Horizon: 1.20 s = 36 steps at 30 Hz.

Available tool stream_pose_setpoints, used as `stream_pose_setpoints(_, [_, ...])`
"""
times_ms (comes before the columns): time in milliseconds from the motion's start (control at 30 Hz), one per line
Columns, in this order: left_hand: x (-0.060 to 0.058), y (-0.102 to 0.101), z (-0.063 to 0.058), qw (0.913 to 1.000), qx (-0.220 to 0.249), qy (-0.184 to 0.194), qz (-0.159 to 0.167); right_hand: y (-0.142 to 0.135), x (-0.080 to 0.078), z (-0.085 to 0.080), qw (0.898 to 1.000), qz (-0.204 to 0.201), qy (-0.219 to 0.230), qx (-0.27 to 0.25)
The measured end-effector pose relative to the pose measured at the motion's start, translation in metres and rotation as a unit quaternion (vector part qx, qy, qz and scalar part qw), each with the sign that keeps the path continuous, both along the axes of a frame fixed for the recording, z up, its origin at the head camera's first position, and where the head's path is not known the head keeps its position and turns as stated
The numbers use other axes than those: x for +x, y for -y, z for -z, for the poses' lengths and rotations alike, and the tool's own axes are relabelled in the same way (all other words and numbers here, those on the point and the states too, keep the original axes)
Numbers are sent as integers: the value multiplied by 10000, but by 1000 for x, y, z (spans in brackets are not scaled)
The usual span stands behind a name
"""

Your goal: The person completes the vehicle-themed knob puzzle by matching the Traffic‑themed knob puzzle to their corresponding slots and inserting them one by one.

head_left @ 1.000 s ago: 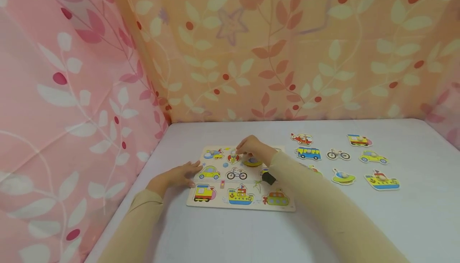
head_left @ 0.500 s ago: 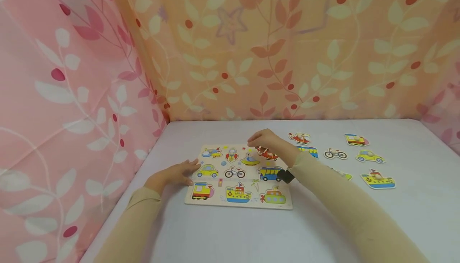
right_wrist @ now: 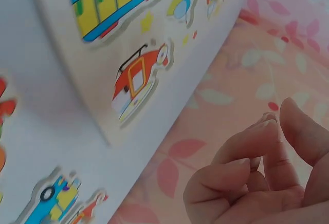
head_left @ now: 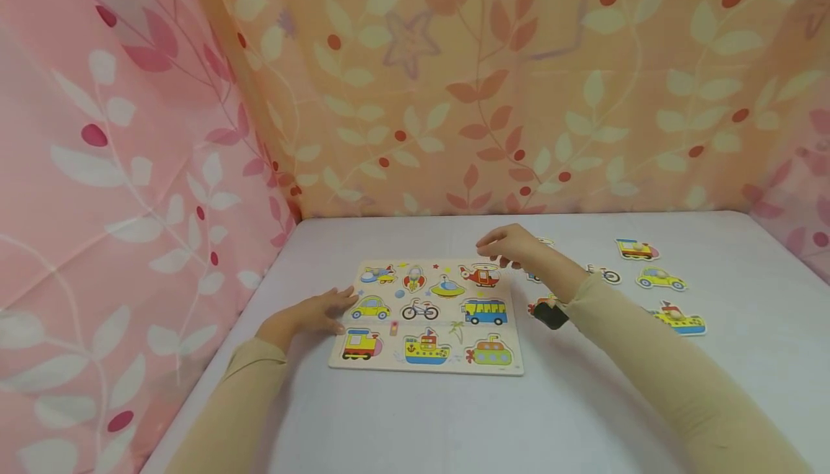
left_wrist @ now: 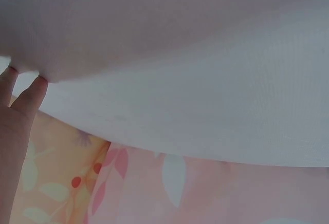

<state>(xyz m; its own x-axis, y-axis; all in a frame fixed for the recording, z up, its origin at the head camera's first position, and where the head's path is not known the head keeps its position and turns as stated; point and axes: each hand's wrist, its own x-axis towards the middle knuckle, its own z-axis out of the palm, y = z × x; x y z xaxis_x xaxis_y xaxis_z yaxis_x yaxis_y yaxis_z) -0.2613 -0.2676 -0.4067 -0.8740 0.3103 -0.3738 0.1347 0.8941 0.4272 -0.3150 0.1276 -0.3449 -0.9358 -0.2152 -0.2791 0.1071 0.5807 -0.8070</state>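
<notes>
A wooden peg puzzle board [head_left: 397, 364] printed with vehicles lies on the table. At its left edge rests my left hand [head_left: 310, 314], fingers extended; two of its fingers [left_wrist: 30, 96] show at the left of the left wrist view. The rocket piece [head_left: 413, 279] and the plane piece [head_left: 379, 275] sit in the board's top row. Past the board's far right corner, my right hand [head_left: 516, 248] hovers with loosely bent fingers and holds nothing. In the right wrist view, a gap separates its thumb from its fingertips, and the board's helicopter picture [right_wrist: 138, 80] lies beyond.
Loose knobbed pieces lie right of the board: a train [head_left: 637, 249], a car [head_left: 661, 279], a bicycle [head_left: 607, 274], a ship [head_left: 682, 322]. My right hand and sleeve partly cover others, including a bus [right_wrist: 54, 201]. Flowered curtains [head_left: 415, 99] enclose the table's back and left.
My right hand has moved right, from over the rocket piece to beyond the board's far right corner, uncovering the saucer, helicopter and bus pictures. My left hand has stayed at the board's left edge.
</notes>
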Motion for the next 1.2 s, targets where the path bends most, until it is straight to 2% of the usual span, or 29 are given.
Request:
stream_pose_setpoints(133, [1, 2, -2, 10000, 20, -5, 80, -17, 3, -4, 9999, 16, -93, 130])
stream_pose_setpoints(400, [3, 4, -5, 9999, 91, 113, -80, -43, 8, -8, 9996, 26, -130, 239])
stream_pose_setpoints(533, [3, 5, -5, 9999, 102, 60, 19, -57, 12, -9, 9994, -14, -107, 326])
stream_pose_setpoints(633, [2, 5, -5, 9997, 110, -63, 217, -68, 16, -9, 9994, -45, -135, 316])
stream_pose_setpoints(1100, [-2, 2, -1, 9999, 117, 81, -1, -111, 30, -9, 9976, -105, -615, 284])
stream_pose_setpoints(1200, [-1, 2, 0, 9998, 172, 87, 53, -121, 35, -9, 9974, -180, -654, 253])
